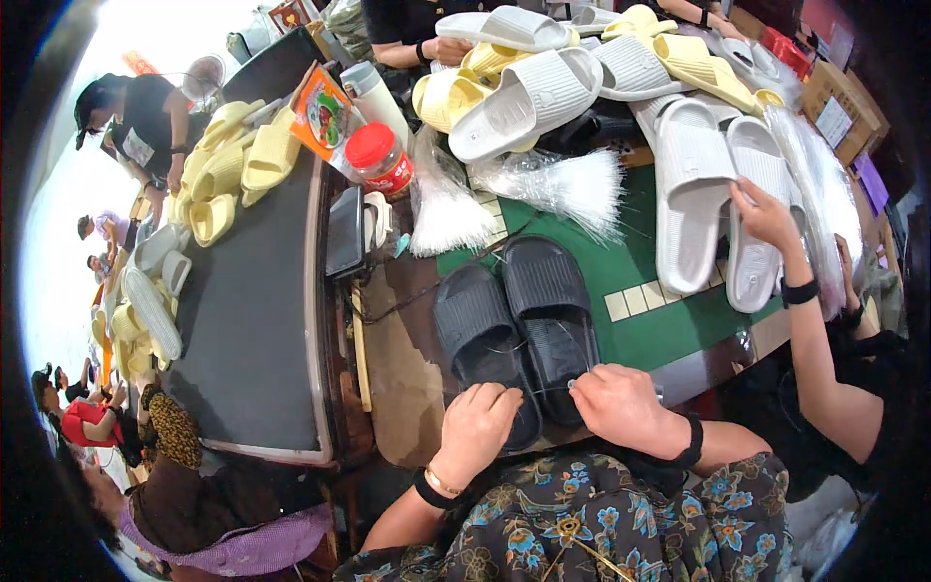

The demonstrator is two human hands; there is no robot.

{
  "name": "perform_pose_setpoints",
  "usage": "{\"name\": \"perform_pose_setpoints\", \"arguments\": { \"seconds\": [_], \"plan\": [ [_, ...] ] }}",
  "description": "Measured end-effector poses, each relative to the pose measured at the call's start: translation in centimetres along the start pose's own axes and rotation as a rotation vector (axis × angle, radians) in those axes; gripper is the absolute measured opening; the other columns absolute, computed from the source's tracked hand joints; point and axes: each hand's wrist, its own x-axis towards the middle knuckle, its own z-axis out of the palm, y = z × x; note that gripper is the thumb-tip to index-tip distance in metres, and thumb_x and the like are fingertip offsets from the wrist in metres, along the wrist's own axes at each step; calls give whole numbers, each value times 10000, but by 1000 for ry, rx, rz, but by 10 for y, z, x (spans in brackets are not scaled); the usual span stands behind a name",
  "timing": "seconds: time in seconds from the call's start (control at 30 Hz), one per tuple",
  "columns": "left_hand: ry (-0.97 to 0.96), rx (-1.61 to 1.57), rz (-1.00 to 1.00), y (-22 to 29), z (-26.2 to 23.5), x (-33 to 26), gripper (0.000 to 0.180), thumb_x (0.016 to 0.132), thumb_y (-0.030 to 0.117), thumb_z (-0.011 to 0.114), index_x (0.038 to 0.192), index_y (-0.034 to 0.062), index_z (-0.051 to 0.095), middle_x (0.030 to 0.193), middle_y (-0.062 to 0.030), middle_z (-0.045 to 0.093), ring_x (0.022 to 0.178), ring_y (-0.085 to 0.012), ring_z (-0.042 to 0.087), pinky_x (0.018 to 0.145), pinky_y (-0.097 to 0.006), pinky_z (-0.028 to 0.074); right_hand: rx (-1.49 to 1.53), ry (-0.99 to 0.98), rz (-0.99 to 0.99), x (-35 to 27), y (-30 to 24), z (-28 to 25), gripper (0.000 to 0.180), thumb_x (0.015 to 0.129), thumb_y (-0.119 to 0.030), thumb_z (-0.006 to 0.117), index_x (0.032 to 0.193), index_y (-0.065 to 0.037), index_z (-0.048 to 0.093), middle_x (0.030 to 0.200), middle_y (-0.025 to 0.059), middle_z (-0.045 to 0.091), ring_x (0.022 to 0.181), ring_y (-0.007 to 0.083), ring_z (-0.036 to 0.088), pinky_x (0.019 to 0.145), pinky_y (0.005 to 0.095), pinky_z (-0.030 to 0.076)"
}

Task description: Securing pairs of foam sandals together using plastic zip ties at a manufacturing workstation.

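A pair of black slide sandals lies side by side in front of me, toes pointing away. Over the left sandal's heel end is my left hand, its fingers pinched together. My right hand is closed in a pinch at the heel of the right sandal. A thin clear plastic tie runs between my two hands, across both sandals; its ends are hidden in my fingers. Beyond the sandals lie two bundles of clear plastic ties.
Grey and yellow slides are heaped at the far side. A co-worker's hand touches a grey pair at right. A red-lidded jar and a phone stand left, beside a dark conveyor belt bearing yellow slides.
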Motion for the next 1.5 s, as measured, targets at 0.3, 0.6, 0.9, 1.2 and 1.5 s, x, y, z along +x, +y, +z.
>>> {"name": "perform_pose_setpoints", "arguments": {
  "seconds": [0.3, 0.6, 0.9, 1.2, 1.5],
  "plan": [
    [-119, -27, 130, 16, -4, 7, 307, 694, 61, 638, 999, 59, 678, 948, -53, 610, 805, -217, 616, 692, -312, 522, 18, -115, 88, -22, 1, -25, 144, 797, -141, 684, 713, -62, 597, 676, 97, 564, 651, 289, 612, 574, 399, 500],
    [-166, -39, 225, 9, -11, 8, 304, 715, 63, 621, 1015, 43, 668, 1080, -95, 627, 885, -233, 647, 737, -327, 545, 41, -114, 61, -22, 0, -24, 190, 806, -173, 686, 688, -75, 573, 659, 94, 552, 639, 283, 613, 559, 403, 506],
    [-9, 135, 20, -25, -3, 18, 306, 753, 19, 620, 1057, 33, 658, 1091, -98, 630, 934, -255, 639, 782, -339, 540, -34, -59, -45, 17, 4, -2, 162, 827, -188, 675, 743, -76, 593, 673, 85, 566, 657, 273, 628, 574, 387, 519],
    [313, -43, -67, -29, -9, 31, 288, 757, -55, 616, 1034, 9, 660, 1015, -140, 656, 879, -292, 652, 773, -361, 533, -53, 47, -5, 59, 22, 22, 201, 845, -119, 618, 1036, -57, 612, 746, 99, 609, 732, 290, 649, 614, 398, 524],
    [123, -200, -663, -111, -31, 62, 345, 845, 204, 686, 1084, -42, 642, 817, -179, 696, 791, -294, 689, 720, -367, 528, 173, 190, 67, 69, 34, -4, 203, 853, -78, 589, 1051, -71, 628, 855, 152, 656, 762, 346, 645, 653, 432, 529]
  ]
}}
